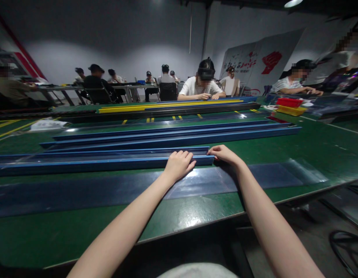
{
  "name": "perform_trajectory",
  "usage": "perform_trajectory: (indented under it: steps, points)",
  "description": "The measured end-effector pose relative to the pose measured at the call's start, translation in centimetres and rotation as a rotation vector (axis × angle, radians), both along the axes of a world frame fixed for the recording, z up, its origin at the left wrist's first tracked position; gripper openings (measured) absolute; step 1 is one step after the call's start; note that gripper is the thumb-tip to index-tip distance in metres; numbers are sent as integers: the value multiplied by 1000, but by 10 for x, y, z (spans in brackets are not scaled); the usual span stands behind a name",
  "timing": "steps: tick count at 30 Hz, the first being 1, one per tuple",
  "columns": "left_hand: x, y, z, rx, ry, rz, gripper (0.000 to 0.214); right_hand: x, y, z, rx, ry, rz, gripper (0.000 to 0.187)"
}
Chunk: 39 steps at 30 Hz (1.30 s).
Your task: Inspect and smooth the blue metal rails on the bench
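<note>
A long blue channel strip [103, 162] lies across the green table [80, 227] in front of me. My left hand [179, 164] rests on its near edge close to the right end, fingers curled over the rim. My right hand [224, 153] pinches the strip's right end tip. A dark flat strip [80, 193] lies on the table just below both hands. Behind the near blue strip, more long blue strips [173, 135] lie side by side.
Yellow and dark strips [173, 106] lie farther back. Red and yellow trays [290, 106] stand at the back right. Several people sit at the far side and at other tables. The table's front edge runs just under my forearms, with cables [347, 247] on the floor to the right.
</note>
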State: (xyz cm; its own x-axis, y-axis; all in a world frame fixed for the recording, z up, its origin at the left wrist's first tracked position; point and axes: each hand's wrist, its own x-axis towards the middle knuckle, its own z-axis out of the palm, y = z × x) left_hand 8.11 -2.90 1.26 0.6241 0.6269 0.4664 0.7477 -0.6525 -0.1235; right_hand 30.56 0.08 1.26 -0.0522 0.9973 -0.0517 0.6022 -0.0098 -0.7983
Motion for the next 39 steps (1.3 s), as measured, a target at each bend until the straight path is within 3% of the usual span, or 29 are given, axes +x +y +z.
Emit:
perform_trajectory:
  steps: [9,16,21,27,35,39]
  points:
    - [0,1,-2,7,-8,-7,27,-7,-8,10,67,-8,-142,8]
    - [1,2,0,-8,-42,-14,26,-21,-18,24,363,-374,-188,39]
    - [-1,3,1,-31,-114,-21,23,-40,-25,23,459,-584,-226,46]
    - [-3,4,3,-200,-524,-7,15,-60,-30,15,555,-742,-204,41]
    - [-1,10,9,-447,-1073,-32,15,-80,-31,11,642,-790,-133,39]
    - [0,13,12,-509,-1237,-25,16,-88,-29,10,660,-813,-109,39]
